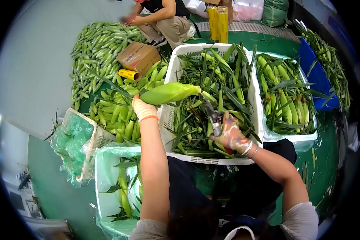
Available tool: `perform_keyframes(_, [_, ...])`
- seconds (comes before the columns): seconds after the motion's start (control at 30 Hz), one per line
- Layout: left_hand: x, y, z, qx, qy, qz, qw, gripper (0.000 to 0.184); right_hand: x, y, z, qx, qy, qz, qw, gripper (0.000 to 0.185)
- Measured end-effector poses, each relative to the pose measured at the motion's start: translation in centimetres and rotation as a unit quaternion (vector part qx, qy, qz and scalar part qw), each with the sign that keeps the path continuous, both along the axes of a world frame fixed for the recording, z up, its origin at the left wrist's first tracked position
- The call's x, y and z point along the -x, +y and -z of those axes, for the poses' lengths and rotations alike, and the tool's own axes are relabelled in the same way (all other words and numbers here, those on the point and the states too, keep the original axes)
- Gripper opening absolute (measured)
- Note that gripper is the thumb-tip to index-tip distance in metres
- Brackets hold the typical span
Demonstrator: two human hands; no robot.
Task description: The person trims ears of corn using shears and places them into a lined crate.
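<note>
In a pale glove, my left hand point(145, 109) grips a green ear of corn point(168, 93) by its tip end, with the cut stem end pointing right. The ear is held over the left rim of a white crate point(170, 80). My right hand point(231, 134), in a patterned glove, is closed around pruning shears point(214, 120) with dark blades and a bit of red at the handle. The blades point up toward the ear's stem end, apart from it. Below both hands, the crate is full of husk leaves and stalk pieces point(194, 120).
Unwrapped corn ears point(116, 110) are heaped at left, with wrapped ears point(96, 52) behind. Nearby are a cardboard box point(139, 57) and a yellow film roll point(129, 75). Lined crates of corn point(310, 112) point(104, 176) stand right and front left. A person point(164, 16) crouches at the back.
</note>
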State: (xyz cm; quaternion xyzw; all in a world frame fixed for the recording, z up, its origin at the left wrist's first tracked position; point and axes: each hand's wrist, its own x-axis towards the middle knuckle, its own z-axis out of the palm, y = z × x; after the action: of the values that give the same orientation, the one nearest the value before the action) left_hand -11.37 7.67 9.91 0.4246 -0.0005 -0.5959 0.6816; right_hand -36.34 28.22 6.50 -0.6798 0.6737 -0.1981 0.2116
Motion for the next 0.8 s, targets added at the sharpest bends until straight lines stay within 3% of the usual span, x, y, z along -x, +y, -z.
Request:
perform_keyframes(0.1, [0.5, 0.6, 0.6, -0.008, -0.002, -0.016, 1.0, 0.043, -2.2, -1.5, -2.0, 0.041, -0.006, 0.046, 0.998, 0.093])
perform_keyframes(0.17, [1.0, 0.8, 1.1, -0.024, -0.017, 0.001, 1.0, 0.045, -2.9, -2.8, -1.9, 0.14, 0.042, 0.055, 0.988, 0.093])
perform_keyframes(0.23, [0.8, -0.5, 4.1, -0.09, -0.061, 0.013, 0.994, 0.041, -3.3, -4.0, -2.0, 0.18, 0.002, 0.066, 0.981, 0.094])
perform_keyframes(0.27, [-0.5, -1.6, 6.6, -0.116, -0.053, 0.018, 0.992, 0.033, -3.1, -4.5, -2.3, 0.195, -0.057, 0.042, 0.978, 0.085])
perform_keyframes(0.3, [0.3, -0.6, 5.8, -0.12, -0.052, 0.021, 0.991, 0.033, -2.6, -5.0, -2.4, 0.207, -0.115, 0.019, 0.971, 0.075])
perform_keyframes(0.37, [2.0, 1.9, 2.4, -0.132, -0.085, -0.004, 0.988, 0.032, -1.4, -4.6, -2.8, 0.159, -0.092, -0.013, 0.983, 0.064])
perform_keyframes(0.4, [0.5, 0.5, 5.5, -0.123, -0.112, -0.011, 0.986, 0.033, -1.2, -4.2, -2.3, 0.101, -0.139, -0.016, 0.985, 0.053])
perform_keyframes(0.43, [0.5, 1.5, 4.9, -0.053, -0.152, -0.001, 0.987, 0.038, -0.9, -4.4, -1.4, -0.069, -0.095, 0.07, 0.991, 0.042])
perform_keyframes(0.5, [1.1, 2.2, 1.9, -0.106, -0.147, -0.056, 0.982, 0.045, 0.4, -3.1, -0.7, -0.085, -0.192, 0.113, 0.971, 0.036])
perform_keyframes(0.57, [-0.4, 1.0, 2.9, -0.011, -0.14, -0.031, 0.99, 0.051, 2.7, -3.8, 3.9, -0.176, -0.394, 0.097, 0.897, 0.033])
perform_keyframes(0.63, [0.4, 2.3, 1.5, 0.045, -0.208, -0.015, 0.977, 0.051, 2.0, -3.0, 0.4, -0.188, -0.502, 0.098, 0.838, 0.032])
perform_keyframes(0.67, [0.7, 2.4, 0.8, -0.004, -0.29, -0.01, 0.957, 0.052, 2.0, -3.1, 0.2, -0.161, -0.569, 0.052, 0.805, 0.034])
perform_keyframes(0.7, [2.2, 3.4, 0.4, 0.027, -0.297, -0.032, 0.954, 0.056, 1.2, -2.8, -2.0, -0.166, -0.66, 0.065, 0.73, 0.033])
perform_keyframes(0.77, [2.7, 2.2, 2.3, 0.098, -0.23, 0.01, 0.968, 0.062, 0.7, -3.2, -3.3, -0.139, -0.558, 0.06, 0.816, 0.031])
perform_keyframes(0.8, [2.9, 1.9, 2.3, 0.072, -0.239, 0.022, 0.968, 0.063, 0.2, -3.1, -4.0, -0.129, -0.577, 0.066, 0.804, 0.031])
